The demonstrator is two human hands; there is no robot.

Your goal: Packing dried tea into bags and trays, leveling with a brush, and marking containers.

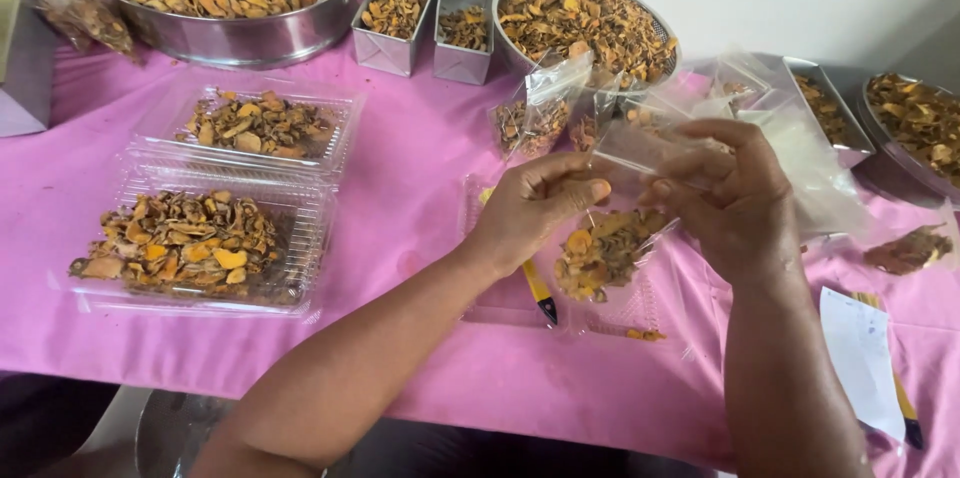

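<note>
- The small clear plastic bag [608,248] hangs above the pink tablecloth [420,188], its lower half filled with dried orange-brown slices.
- The left hand [535,208] pinches the bag's top edge from one side; the right hand [735,198] pinches it from the other.
- A yellow pen [538,288] lies just under the bag.
- 2 open clear clamshell trays [300,228] of slices sit to the left, well apart.
- Filled bags [540,108] stand just behind the hands, before a steel bowl [585,23].
- Bare cloth shows between the trays and the hands.
</note>
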